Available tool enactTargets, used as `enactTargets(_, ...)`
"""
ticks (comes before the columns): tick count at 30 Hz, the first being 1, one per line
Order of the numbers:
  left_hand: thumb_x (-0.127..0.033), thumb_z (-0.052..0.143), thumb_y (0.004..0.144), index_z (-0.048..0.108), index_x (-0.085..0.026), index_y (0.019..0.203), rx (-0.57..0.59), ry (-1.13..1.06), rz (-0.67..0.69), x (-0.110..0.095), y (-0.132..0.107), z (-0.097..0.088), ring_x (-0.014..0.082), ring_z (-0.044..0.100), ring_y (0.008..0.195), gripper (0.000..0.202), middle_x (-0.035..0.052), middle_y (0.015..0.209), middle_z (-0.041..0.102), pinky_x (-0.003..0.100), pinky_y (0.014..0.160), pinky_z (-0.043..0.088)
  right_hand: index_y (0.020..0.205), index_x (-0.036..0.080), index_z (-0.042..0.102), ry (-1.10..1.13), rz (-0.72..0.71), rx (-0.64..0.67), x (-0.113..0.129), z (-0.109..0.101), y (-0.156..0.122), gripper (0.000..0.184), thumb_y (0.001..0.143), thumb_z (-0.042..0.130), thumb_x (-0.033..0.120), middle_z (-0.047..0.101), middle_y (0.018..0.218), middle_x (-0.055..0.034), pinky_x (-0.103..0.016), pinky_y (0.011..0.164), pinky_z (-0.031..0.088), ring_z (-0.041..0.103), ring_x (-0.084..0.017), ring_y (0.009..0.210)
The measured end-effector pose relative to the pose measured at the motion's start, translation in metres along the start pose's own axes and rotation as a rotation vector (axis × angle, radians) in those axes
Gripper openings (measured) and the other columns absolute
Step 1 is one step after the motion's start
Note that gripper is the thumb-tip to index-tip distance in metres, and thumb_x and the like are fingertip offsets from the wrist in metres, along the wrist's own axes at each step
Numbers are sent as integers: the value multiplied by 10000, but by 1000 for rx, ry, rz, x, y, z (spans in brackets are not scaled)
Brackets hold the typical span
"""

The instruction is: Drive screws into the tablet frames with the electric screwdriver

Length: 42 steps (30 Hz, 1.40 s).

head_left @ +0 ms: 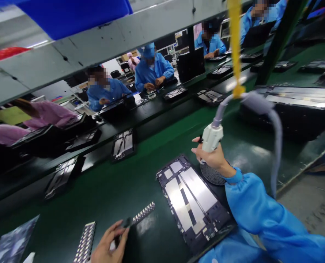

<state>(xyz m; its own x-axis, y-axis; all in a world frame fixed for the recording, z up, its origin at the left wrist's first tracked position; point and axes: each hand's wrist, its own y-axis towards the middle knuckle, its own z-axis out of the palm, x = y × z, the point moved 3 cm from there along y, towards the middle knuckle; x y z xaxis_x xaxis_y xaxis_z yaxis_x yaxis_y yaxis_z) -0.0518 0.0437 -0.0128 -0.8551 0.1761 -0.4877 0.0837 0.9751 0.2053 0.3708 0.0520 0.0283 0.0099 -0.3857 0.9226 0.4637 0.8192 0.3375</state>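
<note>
My right hand [213, 157] is closed around a white electric screwdriver [211, 137] hanging from a grey cable [274, 128], held upright over a round dark mesh disc [212, 175]. Just left of it lies an open tablet chassis [191, 199] with silver panels on the green belt [124, 182]. My left hand [109, 243], at the bottom edge, pinches the end of a long dark strip of small parts [142, 213]. A second parts strip [85, 243] lies to its left.
Several more chassis [122, 144] ride on the black conveyor beyond. Workers in blue [154, 71] and pink coats sit across it. A yellow strap [235, 47] hangs from above. A blue bin sits on the overhead shelf [69, 47].
</note>
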Motion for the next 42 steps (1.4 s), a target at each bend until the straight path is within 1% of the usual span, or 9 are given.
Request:
enactTargets(3, -571, 633, 701, 722, -222, 744, -171, -114, -34, -20, -12, 5, 231, 705, 739, 364, 46, 792, 746, 305, 661, 572, 964, 164, 575, 71, 2, 76, 20, 24, -10, 289, 716, 711, 225, 561, 451, 75, -261, 425, 439, 510, -116, 367)
enactTargets(8, -404, 617, 794, 729, -195, 842, -20, -474, -2, -67, -2, 58, 154, 678, 616, 242, 35, 759, 718, 262, 635, 560, 923, 158, 597, 53, 115, 320, 20, 93, -31, 253, 705, 696, 239, 553, 454, 66, -263, 443, 449, 523, -117, 382)
enactTargets(12, -382, 638, 760, 730, -173, 903, -96, -587, -81, -62, 8, 81, 131, 648, 560, 270, 36, 752, 691, 256, 589, 555, 892, 154, 610, -18, 173, 391, -2, 128, -38, 245, 673, 691, 228, 530, 456, 73, -259, 439, 440, 518, -116, 382)
enactTargets(18, -427, 699, 667, 709, -144, 807, -240, -686, -329, -23, 8, 74, 177, 687, 609, 316, 72, 732, 722, 277, 588, 576, 899, 156, 609, -71, 182, 388, -19, 132, -37, 249, 670, 694, 207, 527, 465, 71, -262, 454, 442, 510, -116, 387)
enactTargets(22, -394, 705, 652, 695, -131, 751, -360, -738, -346, -26, 4, 66, 185, 706, 686, 281, 125, 914, 738, 282, 640, 591, 879, 164, 609, -64, 175, 382, -16, 130, -38, 238, 667, 705, 214, 527, 449, 71, -258, 440, 432, 503, -116, 377)
enactTargets(26, -351, 708, 653, 698, -136, 740, -361, -734, -319, -33, 2, 63, 173, 697, 635, 232, 68, 698, 727, 253, 625, 580, 892, 162, 601, -41, 124, 380, -7, 135, -40, 225, 698, 701, 216, 544, 440, 70, -276, 495, 466, 513, -118, 386)
enactTargets(30, -369, 707, 686, 704, -129, 779, -334, -770, -324, -31, 2, 66, 168, 690, 607, 258, 54, 646, 710, 246, 598, 575, 906, 164, 597, 6, 140, 447, -7, 149, -45, 210, 729, 689, 229, 543, 444, 73, -274, 485, 459, 509, -117, 388)
enactTargets(35, -378, 701, 727, 712, -128, 837, -359, -811, -269, -23, 2, 71, 201, 711, 817, 274, 116, 939, 736, 306, 757, 591, 891, 166, 604, -10, 158, 475, -18, 159, -49, 196, 720, 689, 214, 528, 444, 75, -264, 456, 437, 501, -115, 386)
enactTargets(42, -436, 653, 776, 687, -110, 968, -387, -837, -309, -26, 3, 66, 162, 689, 660, 380, 59, 723, 713, 269, 650, 593, 926, 173, 595, -21, 172, 489, -23, 157, -52, 228, 722, 690, 210, 529, 454, 75, -265, 441, 429, 501, -117, 387)
